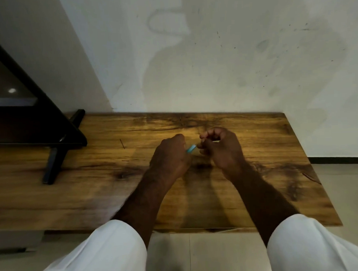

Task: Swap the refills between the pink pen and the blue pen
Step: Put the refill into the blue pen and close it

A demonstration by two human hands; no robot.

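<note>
Both hands are held together over the middle of the wooden table [94,189]. My left hand [170,156] is closed around the blue pen [191,149], of which only a short light-blue stretch shows between the hands. My right hand [221,148] pinches at the pen's exposed end with thumb and fingertips; what it grips is too small to make out. The pink pen is not visible anywhere in view. The rest of the blue pen is hidden inside my left fist.
A dark screen on a black stand [53,160] occupies the table's left back corner. A thin dark stick-like item [122,143] lies on the wood left of my hands. A white wall runs behind the table, and the tiled floor lies right and below.
</note>
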